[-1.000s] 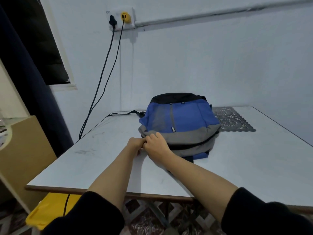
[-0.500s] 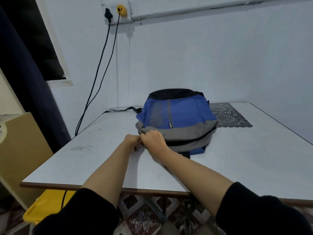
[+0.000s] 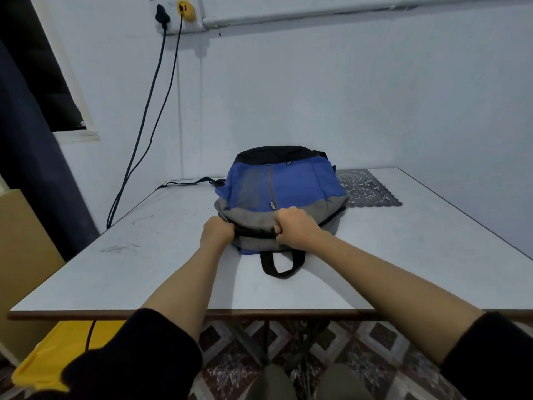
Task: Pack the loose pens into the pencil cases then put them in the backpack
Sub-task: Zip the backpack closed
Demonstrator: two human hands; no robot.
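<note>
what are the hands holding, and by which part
The backpack, at its grey near end: left hand on the left corner, right hand at the middle.

R hand [image 3: 291, 226] slid right across backpack [image 3: 277, 186], away from L hand [image 3: 216, 232].

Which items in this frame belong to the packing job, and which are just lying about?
Job: backpack; left hand and right hand, both gripping its near edge. No pens or pencil cases in view.
Lying about: lace mat; wall cables; yellow bin.
</note>
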